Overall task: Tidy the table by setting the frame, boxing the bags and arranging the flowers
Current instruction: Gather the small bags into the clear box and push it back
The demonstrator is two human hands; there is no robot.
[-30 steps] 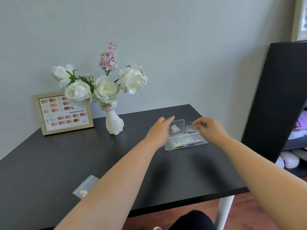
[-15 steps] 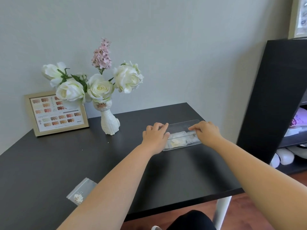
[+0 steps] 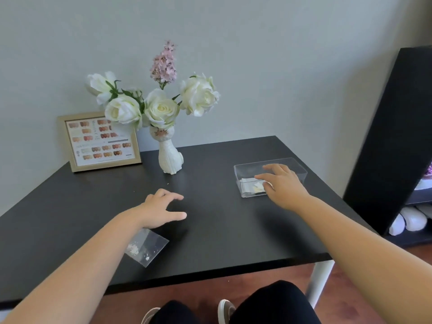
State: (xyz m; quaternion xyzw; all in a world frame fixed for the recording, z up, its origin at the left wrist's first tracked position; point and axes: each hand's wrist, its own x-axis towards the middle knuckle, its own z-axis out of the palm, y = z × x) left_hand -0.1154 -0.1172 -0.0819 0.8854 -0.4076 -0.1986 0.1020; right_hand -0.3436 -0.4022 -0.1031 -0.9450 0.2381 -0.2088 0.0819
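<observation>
A clear plastic box (image 3: 247, 169) sits on the right of the black table (image 3: 222, 230), with small bags (image 3: 251, 187) inside it. My right hand (image 3: 284, 183) rests flat on the box's near end, fingers spread. My left hand (image 3: 161, 209) hovers open over the table's middle, holding nothing. Just below it lies one small clear bag (image 3: 147, 246) with white bits, partly hidden by my forearm. A gold picture frame (image 3: 98, 141) leans upright against the wall at the back left. White roses and a pink sprig (image 3: 161, 101) stand in a white cat-shaped vase (image 3: 169, 157).
A tall black shelf unit (image 3: 392, 141) stands close to the table's right edge, with white items on its lower shelf. The grey wall runs right behind the table. My knees and shoes show below the table's front edge.
My left hand has left the box and drawn back to the left, toward the loose bag. My right hand stays on the box. The view has shifted so everything sits further right.
</observation>
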